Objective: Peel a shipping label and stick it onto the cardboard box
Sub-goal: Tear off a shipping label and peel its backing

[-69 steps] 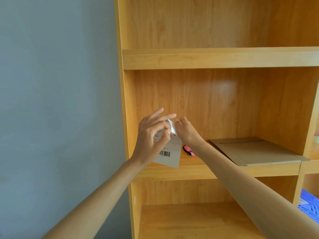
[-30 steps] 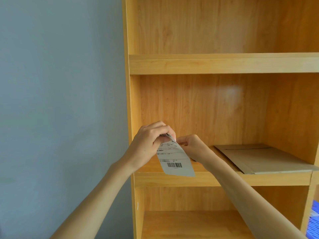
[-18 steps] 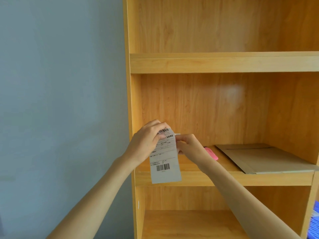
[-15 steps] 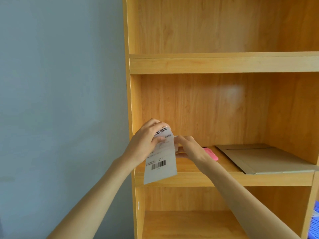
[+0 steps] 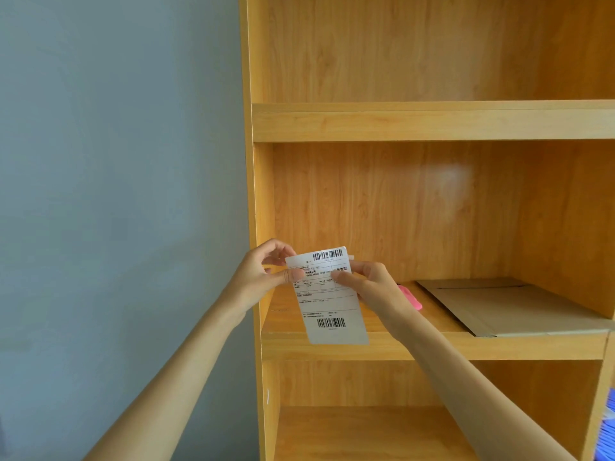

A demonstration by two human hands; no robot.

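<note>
A white shipping label (image 5: 327, 301) with two barcodes hangs upright in front of the middle shelf, printed side facing me. My left hand (image 5: 263, 277) pinches its left edge near the top with thumb and fingers. My right hand (image 5: 372, 284) pinches its right edge at about the same height. A thin white strip shows behind the label's top right corner. The flat cardboard box (image 5: 506, 304) lies on the right part of the same shelf, apart from both hands.
A pink object (image 5: 412, 297) lies on the wooden shelf (image 5: 432, 347) between my right hand and the box. The wooden shelving unit has another shelf (image 5: 432, 124) above and one below. A grey wall (image 5: 116, 194) is at the left; something blue (image 5: 609, 430) shows at the lower right edge.
The label has turned from tilted to upright and facing me. My right hand has taken hold of its right edge, and both hands have shifted slightly apart.
</note>
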